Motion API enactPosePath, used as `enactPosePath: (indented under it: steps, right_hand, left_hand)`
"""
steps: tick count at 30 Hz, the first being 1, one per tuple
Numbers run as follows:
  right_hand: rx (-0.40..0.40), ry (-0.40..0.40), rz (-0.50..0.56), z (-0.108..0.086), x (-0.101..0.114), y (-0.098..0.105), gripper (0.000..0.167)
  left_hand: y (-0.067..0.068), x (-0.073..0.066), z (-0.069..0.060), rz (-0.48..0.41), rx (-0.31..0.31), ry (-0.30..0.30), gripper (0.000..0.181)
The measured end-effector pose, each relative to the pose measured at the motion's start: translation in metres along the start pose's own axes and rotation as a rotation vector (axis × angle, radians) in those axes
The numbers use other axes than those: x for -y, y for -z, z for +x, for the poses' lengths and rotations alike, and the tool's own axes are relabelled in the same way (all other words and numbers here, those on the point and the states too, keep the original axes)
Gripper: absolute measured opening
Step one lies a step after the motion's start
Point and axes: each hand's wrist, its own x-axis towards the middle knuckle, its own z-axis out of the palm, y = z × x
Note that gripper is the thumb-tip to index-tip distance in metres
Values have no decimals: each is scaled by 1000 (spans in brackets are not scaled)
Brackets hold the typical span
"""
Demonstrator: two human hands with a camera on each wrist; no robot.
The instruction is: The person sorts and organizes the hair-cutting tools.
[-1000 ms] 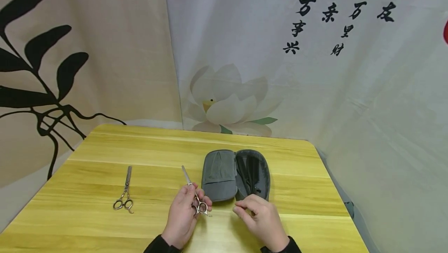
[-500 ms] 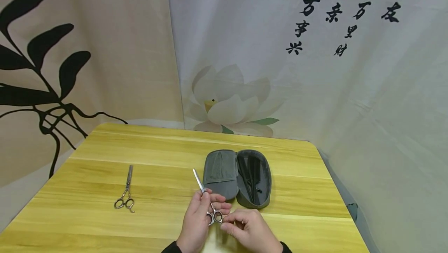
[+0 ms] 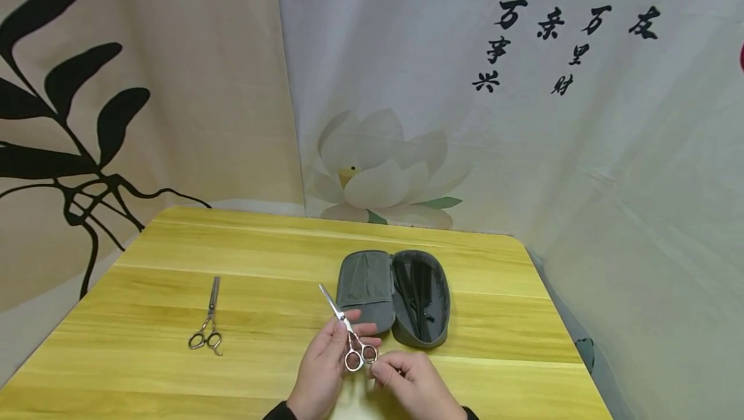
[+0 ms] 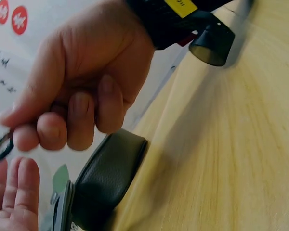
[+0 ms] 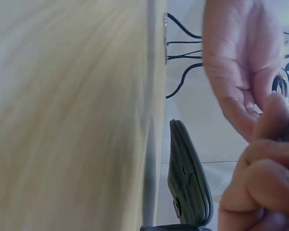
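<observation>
My left hand (image 3: 321,363), palm up, holds a pair of silver hairdressing scissors (image 3: 341,317) under its thumb, with several fingers stretched out. The blades point up and to the left. My right hand (image 3: 414,382) pinches the scissors by the edge of a finger ring, between thumb and forefinger. In the left wrist view a ring shows at the pinching fingertips, close to straight fingers of the other hand. A second pair of silver scissors (image 3: 212,309) lies on the table to the left. Just beyond both hands stands an open grey case (image 3: 365,284).
Long black items (image 3: 420,284), partly hidden, lie in the case's deep right half. The case sits on a yellow wood-grain table (image 3: 506,316). Behind the table hangs a pale curtain (image 3: 581,168) with a printed flower and black writing.
The left hand has brought the scissors rightward. The right hand has come down and left from in front of the case to pinch the ring. The scissors have since turned slightly.
</observation>
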Motion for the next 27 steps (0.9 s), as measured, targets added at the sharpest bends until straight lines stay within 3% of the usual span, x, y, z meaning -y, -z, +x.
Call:
enactPosePath:
  steps: [6,11,21,27]
  right_hand:
    - [8,-11,198,-1,-2,4,29]
    - [40,-35,334,-1,-4,7,33]
    - [18,-63,297,-2,-4,6,34]
    - [-15,-63,240,-2,-2,5,33]
  left_hand:
    - [10,0,3,-16,11,53,70]
    - [13,1,4,-54,-33,62,58]
    - [16,6,2,-91,-36,30,23]
    - [16,6,1,-115,-44,-2,15]
